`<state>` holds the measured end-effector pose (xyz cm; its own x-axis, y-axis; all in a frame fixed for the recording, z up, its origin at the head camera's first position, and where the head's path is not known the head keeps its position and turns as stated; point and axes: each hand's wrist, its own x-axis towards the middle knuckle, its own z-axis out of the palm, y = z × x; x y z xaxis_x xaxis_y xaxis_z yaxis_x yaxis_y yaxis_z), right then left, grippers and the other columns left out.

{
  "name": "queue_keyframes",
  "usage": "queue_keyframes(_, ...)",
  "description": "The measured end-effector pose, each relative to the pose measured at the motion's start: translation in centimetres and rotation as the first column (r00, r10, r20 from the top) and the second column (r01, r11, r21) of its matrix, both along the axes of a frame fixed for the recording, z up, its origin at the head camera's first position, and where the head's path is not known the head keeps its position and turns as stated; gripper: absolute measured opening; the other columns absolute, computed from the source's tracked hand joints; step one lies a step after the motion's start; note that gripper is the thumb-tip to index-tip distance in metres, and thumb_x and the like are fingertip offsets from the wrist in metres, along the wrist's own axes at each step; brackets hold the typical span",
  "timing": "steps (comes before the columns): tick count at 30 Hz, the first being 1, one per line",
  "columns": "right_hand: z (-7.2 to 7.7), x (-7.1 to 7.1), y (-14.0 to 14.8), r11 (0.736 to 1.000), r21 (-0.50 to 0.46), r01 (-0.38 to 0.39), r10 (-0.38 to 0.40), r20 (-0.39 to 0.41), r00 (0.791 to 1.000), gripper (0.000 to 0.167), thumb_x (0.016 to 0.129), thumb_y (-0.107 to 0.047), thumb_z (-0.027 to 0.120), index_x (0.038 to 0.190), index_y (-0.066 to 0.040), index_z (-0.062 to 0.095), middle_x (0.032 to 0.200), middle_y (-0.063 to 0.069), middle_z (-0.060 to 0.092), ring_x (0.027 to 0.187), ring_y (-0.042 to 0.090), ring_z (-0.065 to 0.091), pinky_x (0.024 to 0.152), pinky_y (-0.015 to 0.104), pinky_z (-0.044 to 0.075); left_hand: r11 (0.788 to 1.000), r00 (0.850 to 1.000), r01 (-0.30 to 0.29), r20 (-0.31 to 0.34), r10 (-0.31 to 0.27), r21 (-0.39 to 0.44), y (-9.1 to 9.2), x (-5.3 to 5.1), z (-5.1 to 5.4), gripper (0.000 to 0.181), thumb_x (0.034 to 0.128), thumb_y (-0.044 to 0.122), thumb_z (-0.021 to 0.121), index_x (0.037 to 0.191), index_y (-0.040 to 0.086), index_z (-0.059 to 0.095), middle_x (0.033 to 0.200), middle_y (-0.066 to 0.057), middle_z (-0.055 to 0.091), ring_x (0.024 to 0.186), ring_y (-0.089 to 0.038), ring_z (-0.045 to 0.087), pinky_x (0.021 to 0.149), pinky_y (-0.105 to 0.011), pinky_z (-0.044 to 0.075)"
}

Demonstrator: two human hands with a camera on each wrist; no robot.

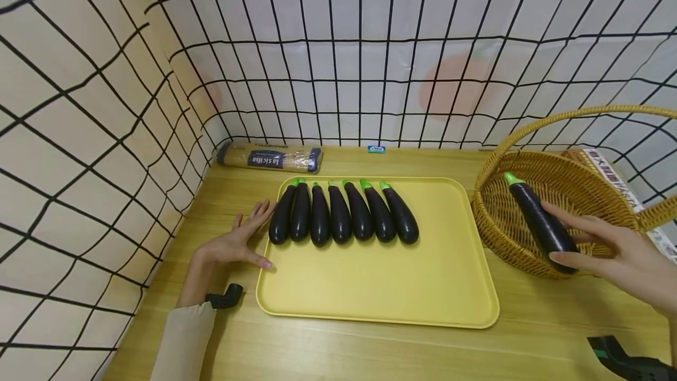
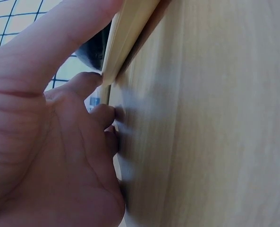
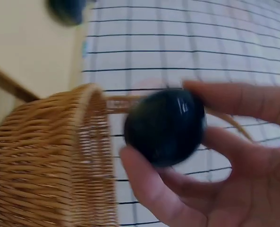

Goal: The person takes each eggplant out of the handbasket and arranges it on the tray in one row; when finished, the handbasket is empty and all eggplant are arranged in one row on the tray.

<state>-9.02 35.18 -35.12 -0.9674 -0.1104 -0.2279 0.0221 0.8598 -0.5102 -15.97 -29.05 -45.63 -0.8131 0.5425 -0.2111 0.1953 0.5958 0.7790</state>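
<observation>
In the head view my right hand (image 1: 624, 249) grips a dark eggplant (image 1: 540, 219) with a green stem, holding it over the wicker basket (image 1: 489, 225). The right wrist view shows the rounded end of that eggplant (image 3: 165, 127) between thumb and fingers. At the left edge of the yellow tray (image 1: 370, 287), my left hand (image 1: 235, 243) has its fingers spread, the thumb on the rim. Several eggplants (image 1: 341, 216) lie side by side in a row on the tray's upper left, stems away from me. In the left wrist view, fingers touch the tray's edge (image 2: 114, 52).
A pack of pasta (image 1: 267, 159) lies behind the tray, and a small blue-and-white packet (image 1: 376, 149) is near the back grid. Black wire grid (image 1: 359, 52) walls stand at the back and sides. A printed box (image 1: 613, 172) sits behind the basket, whose handle (image 1: 576, 113) arches upward.
</observation>
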Motion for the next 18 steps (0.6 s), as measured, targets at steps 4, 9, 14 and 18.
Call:
queue_keyframes(4,0.5,1.0,-0.6,0.991,-0.084,-0.103,0.105,0.024,0.994,0.09,0.098,-0.026,0.073,0.166,-0.036,0.016,0.157,0.043,0.027,0.125,0.07,0.039,0.073,0.066,0.057,1.0,1.0,-0.001,0.001,0.001,0.004,0.0,0.0,0.0,0.133,0.0735,0.035,0.094,0.168,0.012,0.004,0.172,-0.02,-0.017,0.156,-0.044,-0.027,0.118,-0.071,-0.026)
queue_keyframes(9,0.5,0.1,-4.4,0.966,-0.148,-0.21,0.216,0.024,0.976,0.078,0.098,-0.03,0.072,0.163,-0.039,0.029,0.165,0.031,0.03,0.143,0.069,0.022,0.091,0.083,0.039,1.0,1.0,0.0,-0.004,0.0,0.004,-0.1,0.1,0.0,0.133,0.0738,0.034,0.094,0.168,0.012,0.003,0.172,-0.021,-0.017,0.156,-0.045,-0.027,0.118,-0.071,-0.026)
queue_keyframes(14,0.0,-2.3,-9.2,0.955,-0.197,-0.221,0.231,0.027,0.973,0.077,0.096,-0.039,0.073,0.162,-0.037,0.033,0.163,0.033,0.032,0.147,0.061,0.03,0.105,0.081,0.032,1.0,1.0,0.003,-0.007,-0.003,-0.003,0.0,0.2,0.1,0.133,0.074,0.035,0.094,0.168,0.011,0.003,0.172,-0.022,-0.017,0.156,-0.045,-0.026,0.117,-0.071,-0.026)
queue_keyframes(18,-1.2,-4.2,-12.2,0.957,-0.177,-0.23,0.235,0.007,0.972,0.079,0.098,-0.038,0.071,0.164,-0.022,0.03,0.151,0.034,0.043,0.127,0.048,0.056,0.087,0.05,0.054,1.0,1.0,0.006,-0.01,-0.006,-0.002,0.0,0.2,0.2,0.133,0.0744,0.034,0.094,0.167,0.009,0.003,0.172,-0.023,-0.017,0.156,-0.045,-0.026,0.117,-0.072,-0.025)
